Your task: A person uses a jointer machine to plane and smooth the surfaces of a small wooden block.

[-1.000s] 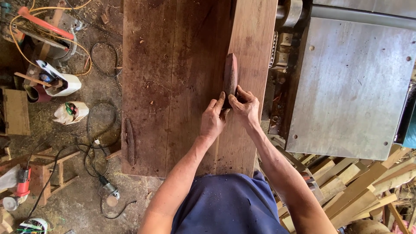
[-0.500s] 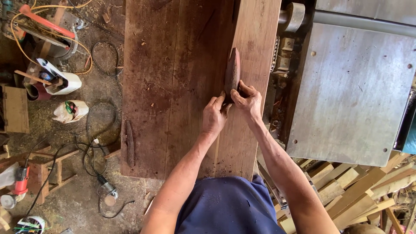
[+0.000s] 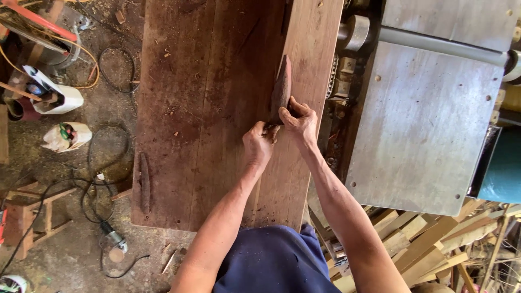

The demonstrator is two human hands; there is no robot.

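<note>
Both hands grip the near end of a tapered dark wood piece, left hand clenched low, right hand wrapped just above, holding it on edge against the plank beneath, apparently for steadiness

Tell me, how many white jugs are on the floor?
2. One cut-open white jug stuffed with tools at far left, another white jug just below it. More may hide outside the picture.

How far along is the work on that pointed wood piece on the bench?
Done: the wood piece already tapers to a point. In hand: left hand and right hand grip its near end on the plank. Left: a similar piece lies untouched at the bench edge.
</note>
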